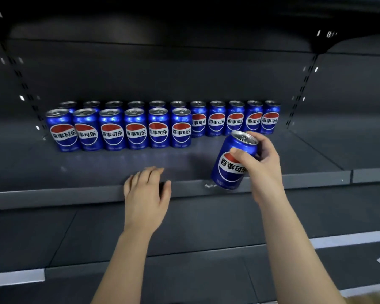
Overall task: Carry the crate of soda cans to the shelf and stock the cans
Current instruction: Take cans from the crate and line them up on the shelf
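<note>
On the dark grey shelf in front of me, blue soda cans stand upright in two lines, logos facing out. A back row of eleven runs against the rear panel, and a front row of six stands just before it, starting at the left end and covering the first six cans behind. The five back cans on the right have bare shelf in front of them. My right hand grips one more can near its top, thumb laid across the front above the logo and fingers curled round the far side. It is tilted, its top leaning away and to the right, and its base is over the shelf's front lip, to the right of the front row and nearer me than both rows; I cannot tell whether the base touches the shelf. My left hand lies palm down on the lip, left of the held can, with fingers nearly straight and reaching onto the shelf surface, holding nothing. Slotted uprights rise at either side of the bay. Below the lip, a lower shelf of the same grey shows under my forearms, with white strips along its front edge.
</note>
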